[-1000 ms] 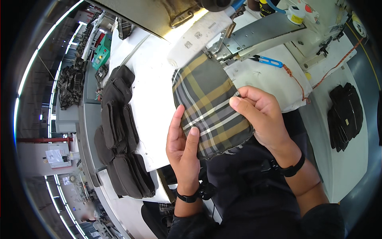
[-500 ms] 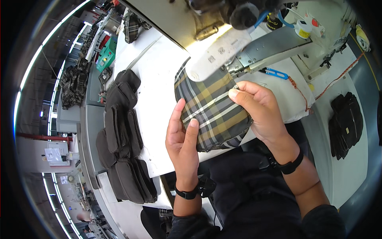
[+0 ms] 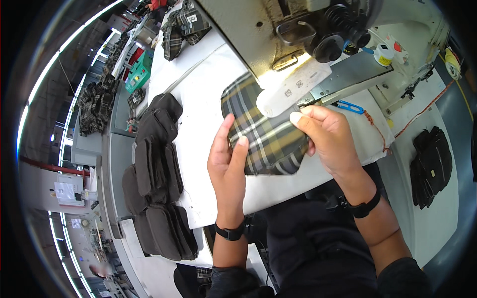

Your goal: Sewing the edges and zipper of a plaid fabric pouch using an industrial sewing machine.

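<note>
Both of my hands are closed on a plaid fabric piece with rounded corners, in dark grey, olive and white checks. My left hand grips its left edge, thumb on top. With thumb and fingers, my right hand pinches the edge on the right, close to the machine's narrow arm. The fabric's far part lies under the white elongated plate of a sewing machine, where a lamp glows. That plate hides the stitching spot. Each wrist wears a black band.
Stacked dark brown padded pouches line the table's left side. Plaid bundles lie at the far end. Blue thread snips on an orange cord rest beside the machine arm. More dark pieces lie at right, and a small white bottle stands behind.
My hands and the plaid piece have moved slightly away from my body toward the machine, the piece turning a little. The whole view has shifted slightly. Both grips look unchanged.
</note>
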Tool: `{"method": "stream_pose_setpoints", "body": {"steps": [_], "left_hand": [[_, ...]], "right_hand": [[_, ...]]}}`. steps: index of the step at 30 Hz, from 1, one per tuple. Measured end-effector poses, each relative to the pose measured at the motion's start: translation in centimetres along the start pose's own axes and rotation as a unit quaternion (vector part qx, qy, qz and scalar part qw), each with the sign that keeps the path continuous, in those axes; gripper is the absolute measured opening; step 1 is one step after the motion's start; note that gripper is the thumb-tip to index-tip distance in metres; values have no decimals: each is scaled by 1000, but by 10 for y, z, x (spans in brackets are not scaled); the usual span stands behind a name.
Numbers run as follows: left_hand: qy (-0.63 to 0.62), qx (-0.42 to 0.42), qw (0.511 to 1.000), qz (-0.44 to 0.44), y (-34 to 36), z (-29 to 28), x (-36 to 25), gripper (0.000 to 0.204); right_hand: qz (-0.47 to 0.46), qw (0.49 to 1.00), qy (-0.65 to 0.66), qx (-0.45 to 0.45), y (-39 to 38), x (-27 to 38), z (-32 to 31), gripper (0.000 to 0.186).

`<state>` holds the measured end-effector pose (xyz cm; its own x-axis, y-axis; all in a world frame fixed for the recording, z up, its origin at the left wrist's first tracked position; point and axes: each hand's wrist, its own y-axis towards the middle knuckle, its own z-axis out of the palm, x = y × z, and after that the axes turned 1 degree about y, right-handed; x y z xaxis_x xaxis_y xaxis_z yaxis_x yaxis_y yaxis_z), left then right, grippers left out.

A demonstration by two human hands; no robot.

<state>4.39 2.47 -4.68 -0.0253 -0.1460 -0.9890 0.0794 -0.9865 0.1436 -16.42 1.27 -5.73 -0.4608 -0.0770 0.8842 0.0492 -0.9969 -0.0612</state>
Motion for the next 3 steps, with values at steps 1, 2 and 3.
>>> {"method": "stream_pose_setpoints", "body": {"steps": [1,2,3], "left_hand": [[5,4,1000,6,5,-2,0,55],[9,8,1000,12,9,-4,0,55],[4,19,1000,13,13,-4,0,57]], "right_hand": [[-6,999,-37,2,0,2,0,13],[0,999,-54,-4,-2,2,0,15],[1,998,-57,-2,-1,3,0,15]]}}
